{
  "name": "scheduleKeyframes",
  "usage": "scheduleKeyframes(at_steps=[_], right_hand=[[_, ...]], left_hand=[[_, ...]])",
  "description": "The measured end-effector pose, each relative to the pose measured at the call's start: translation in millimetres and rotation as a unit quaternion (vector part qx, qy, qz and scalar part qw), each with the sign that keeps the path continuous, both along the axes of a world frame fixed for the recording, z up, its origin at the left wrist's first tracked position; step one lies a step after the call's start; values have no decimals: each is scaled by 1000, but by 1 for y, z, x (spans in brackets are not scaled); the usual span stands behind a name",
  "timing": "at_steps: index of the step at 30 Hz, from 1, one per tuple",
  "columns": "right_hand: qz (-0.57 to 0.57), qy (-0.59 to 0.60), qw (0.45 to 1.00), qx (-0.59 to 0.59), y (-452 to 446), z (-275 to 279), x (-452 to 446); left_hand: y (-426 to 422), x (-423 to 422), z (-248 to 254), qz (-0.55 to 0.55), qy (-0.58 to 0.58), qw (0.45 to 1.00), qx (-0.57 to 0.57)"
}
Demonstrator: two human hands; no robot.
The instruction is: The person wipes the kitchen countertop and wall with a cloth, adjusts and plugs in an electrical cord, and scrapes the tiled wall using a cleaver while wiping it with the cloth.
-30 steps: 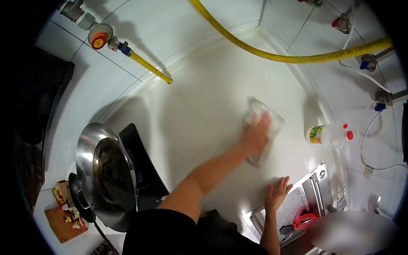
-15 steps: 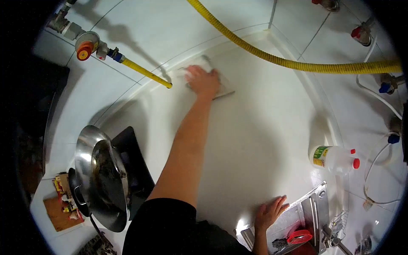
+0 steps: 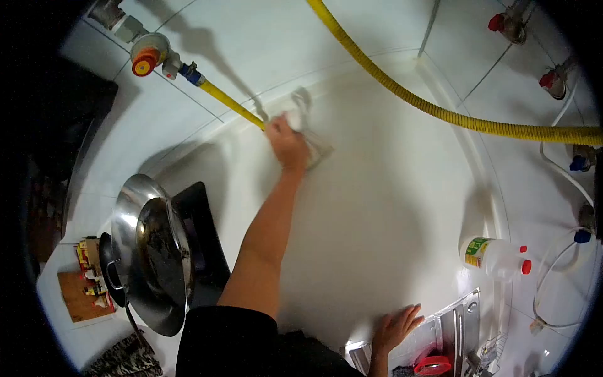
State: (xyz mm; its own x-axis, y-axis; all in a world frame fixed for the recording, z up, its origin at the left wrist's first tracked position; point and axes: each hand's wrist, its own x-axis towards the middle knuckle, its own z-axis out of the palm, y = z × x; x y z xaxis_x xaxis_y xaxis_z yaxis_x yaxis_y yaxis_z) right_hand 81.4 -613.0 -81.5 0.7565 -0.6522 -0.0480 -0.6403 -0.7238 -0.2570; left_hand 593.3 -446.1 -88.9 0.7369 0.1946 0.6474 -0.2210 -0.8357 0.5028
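Note:
My left hand [image 3: 289,144] reaches far across the white countertop [image 3: 358,220], its fingers closed on a pale cloth [image 3: 319,152] that is blurred by motion. Parts of the cloth stick out above and to the right of the hand. Right beside my fingers is the lower end of a short yellow gas pipe [image 3: 232,102]; whether they touch, I cannot tell. My right hand [image 3: 396,328] rests with fingers spread at the near-left edge of the steel sink [image 3: 447,327], holding nothing.
A steel wok [image 3: 135,207] and dark pans lean over a black slab [image 3: 204,232] on the left. A clear plastic bottle [image 3: 502,257] with a red cap lies at the right. A yellow corrugated hose [image 3: 408,97] crosses above the counter. A red-rimmed item [image 3: 432,364] sits in the sink.
My left hand has slid slightly left and nearer with the cloth, and its fingers look more curled. The view has shifted a little. My right hand stays at the sink edge.

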Motion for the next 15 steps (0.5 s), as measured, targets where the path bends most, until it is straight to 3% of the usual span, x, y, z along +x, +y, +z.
scheduleKeyframes(at_steps=[3, 6, 12, 15], right_hand=[[-12, 20, 1000, 21, 8, 19, 12], [-18, 36, 999, 31, 6, 15, 11], [0, -1, 1000, 29, 7, 14, 9], [9, -9, 1000, 14, 10, 17, 15]], left_hand=[[17, 45, 20, 52, -115, 989, 73], [14, 59, 10, 42, 50, 977, 205], [-5, 74, 2, 69, 18, 987, 143], [3, 81, -6, 30, -10, 987, 157]])
